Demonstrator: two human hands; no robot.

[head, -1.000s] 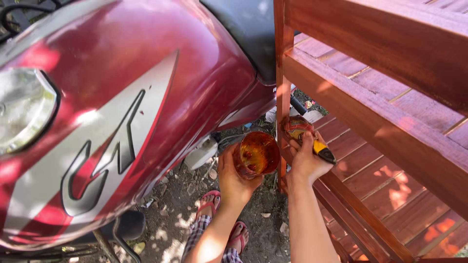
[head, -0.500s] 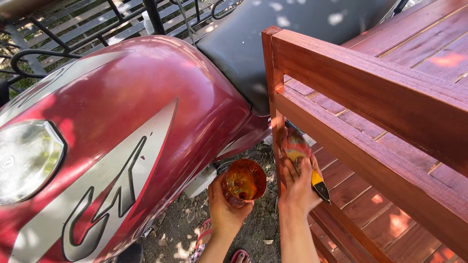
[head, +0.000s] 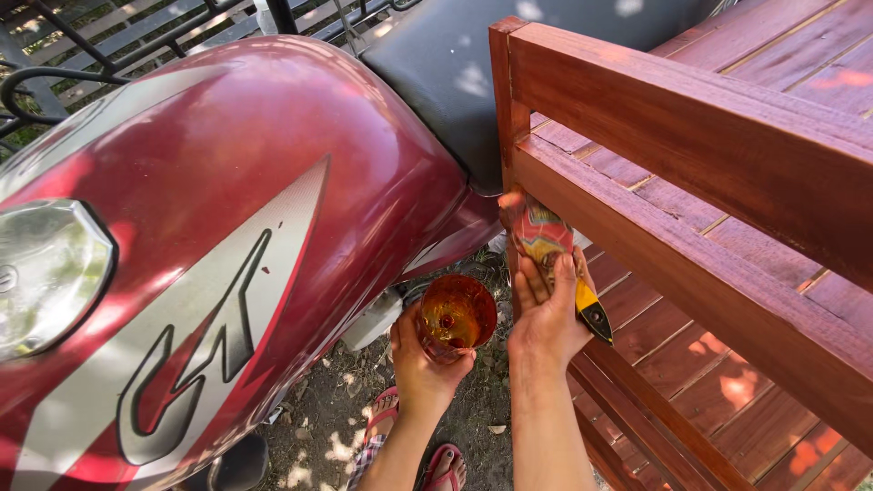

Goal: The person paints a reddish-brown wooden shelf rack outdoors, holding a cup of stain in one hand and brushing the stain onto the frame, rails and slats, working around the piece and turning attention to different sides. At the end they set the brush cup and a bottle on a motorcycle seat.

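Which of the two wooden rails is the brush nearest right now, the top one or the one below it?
The lower rail. The brush in the right hand sits at its left end by the corner post; the top rail runs above, apart from the bristles.

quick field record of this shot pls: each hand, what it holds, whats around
left hand: holds a clear cup of amber liquid
right hand: grips a paintbrush with a yellow and black handle, bristles against the corner post
wooden frame: reddish-brown, slatted, on the right
motorcycle: red tank, black seat, on the left
ground: dirt, sandalled feet below
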